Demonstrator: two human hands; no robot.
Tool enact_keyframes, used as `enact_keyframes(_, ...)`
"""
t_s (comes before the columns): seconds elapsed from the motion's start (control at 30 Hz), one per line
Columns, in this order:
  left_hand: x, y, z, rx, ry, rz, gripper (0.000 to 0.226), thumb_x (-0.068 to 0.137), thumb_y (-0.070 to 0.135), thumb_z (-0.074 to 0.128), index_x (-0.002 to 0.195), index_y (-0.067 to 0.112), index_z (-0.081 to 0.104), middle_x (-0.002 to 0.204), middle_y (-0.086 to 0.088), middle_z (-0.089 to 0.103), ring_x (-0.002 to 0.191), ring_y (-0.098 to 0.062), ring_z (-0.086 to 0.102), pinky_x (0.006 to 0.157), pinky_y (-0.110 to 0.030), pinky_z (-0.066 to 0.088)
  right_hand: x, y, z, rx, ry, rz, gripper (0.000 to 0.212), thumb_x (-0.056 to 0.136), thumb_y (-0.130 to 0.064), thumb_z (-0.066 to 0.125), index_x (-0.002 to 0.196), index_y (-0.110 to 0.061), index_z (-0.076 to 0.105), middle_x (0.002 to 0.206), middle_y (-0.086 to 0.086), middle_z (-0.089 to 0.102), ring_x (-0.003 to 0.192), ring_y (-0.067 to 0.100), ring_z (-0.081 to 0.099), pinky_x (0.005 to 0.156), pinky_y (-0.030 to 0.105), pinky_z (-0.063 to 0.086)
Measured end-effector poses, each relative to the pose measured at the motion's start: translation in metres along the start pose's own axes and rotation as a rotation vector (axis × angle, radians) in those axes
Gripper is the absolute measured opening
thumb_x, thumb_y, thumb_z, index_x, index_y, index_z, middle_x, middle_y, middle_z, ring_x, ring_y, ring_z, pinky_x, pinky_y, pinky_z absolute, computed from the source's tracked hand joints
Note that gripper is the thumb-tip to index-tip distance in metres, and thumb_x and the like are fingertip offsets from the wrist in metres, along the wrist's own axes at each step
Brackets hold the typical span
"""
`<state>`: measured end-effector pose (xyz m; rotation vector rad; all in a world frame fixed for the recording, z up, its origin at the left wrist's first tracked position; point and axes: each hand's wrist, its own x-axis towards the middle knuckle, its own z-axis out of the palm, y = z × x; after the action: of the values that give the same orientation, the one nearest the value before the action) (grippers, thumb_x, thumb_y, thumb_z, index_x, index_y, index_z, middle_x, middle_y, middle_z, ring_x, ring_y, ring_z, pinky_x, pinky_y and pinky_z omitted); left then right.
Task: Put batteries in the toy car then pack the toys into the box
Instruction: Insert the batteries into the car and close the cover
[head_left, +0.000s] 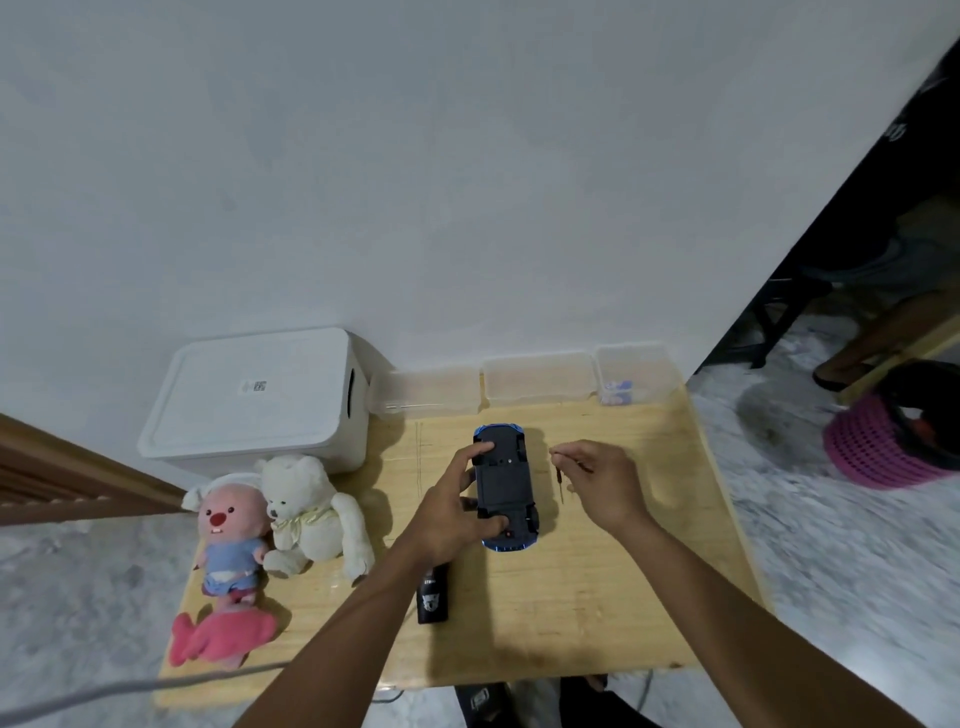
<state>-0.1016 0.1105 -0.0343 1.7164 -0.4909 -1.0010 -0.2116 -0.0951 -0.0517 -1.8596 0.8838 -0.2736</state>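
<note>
The blue plastic toy car (503, 488) lies upside down on the pale wooden table (597, 597), gripped by the left hand (457, 514). Just right of it, the right hand (602, 480) pinches a thin dark screwdriver (559, 475).

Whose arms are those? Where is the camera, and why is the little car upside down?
There is no machine here: the arms belong to a person wearing a camera on their head, so you see what they see. Their left hand grips a blue toy car turned belly-up at the wooden table. Their right hand pinches a thin tool, probably a small screwdriver, perhaps for the battery cover. Nearby lie a pink plush toy, a white teddy bear and a black remote. A closed white box and clear containers stand at the back.
</note>
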Motion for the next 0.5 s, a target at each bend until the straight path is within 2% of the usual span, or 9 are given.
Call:
enact_keyframes(0.1, 0.003, 0.002, 0.000, 0.034, -0.001, 0.022, 0.088, 0.075, -0.002, 0.082, 0.139, 0.045, 0.046, 0.135, 0.004, 0.059, 0.117, -0.014, 0.064, 0.093, -0.036, 0.060, -0.005, -0.030, -0.014, 0.187, -0.054, -0.039, 0.008, 0.091, -0.016, 0.074, 0.096, -0.020, 0.078, 0.092, -0.006, 0.078, 0.090, 0.012, 0.074, 0.081, 0.037, 0.062)
enact_keyframes(0.17, 0.004, 0.004, 0.001, 0.055, -0.009, 0.024, 0.088, 0.075, 0.000, 0.083, 0.140, 0.046, 0.045, 0.136, 0.005, 0.058, 0.117, -0.015, 0.065, 0.091, -0.035, 0.060, -0.008, -0.044, -0.015, 0.229, -0.077, -0.095, 0.009, 0.091, -0.013, 0.073, 0.096, -0.019, 0.078, 0.093, -0.007, 0.078, 0.090, 0.012, 0.074, 0.086, 0.038, 0.060)
enact_keyframes(0.3, 0.005, 0.008, 0.003, 0.067, -0.021, 0.031, 0.087, 0.075, 0.002, 0.082, 0.138, 0.049, 0.045, 0.136, 0.007, 0.057, 0.116, -0.021, 0.065, 0.087, -0.032, 0.061, -0.014, -0.063, -0.011, 0.194, -0.075, -0.177, 0.012, 0.091, -0.011, 0.071, 0.096, -0.021, 0.078, 0.093, -0.012, 0.077, 0.091, 0.005, 0.072, 0.089, 0.030, 0.058)
enact_keyframes(0.5, 0.003, 0.010, 0.003, 0.079, -0.019, 0.050, 0.086, 0.075, 0.002, 0.081, 0.138, 0.048, 0.045, 0.134, 0.007, 0.060, 0.109, -0.016, 0.067, 0.083, -0.027, 0.059, -0.012, -0.070, -0.010, 0.171, -0.052, -0.211, 0.012, 0.093, -0.014, 0.069, 0.099, -0.021, 0.078, 0.095, -0.014, 0.077, 0.094, 0.003, 0.071, 0.089, 0.030, 0.058)
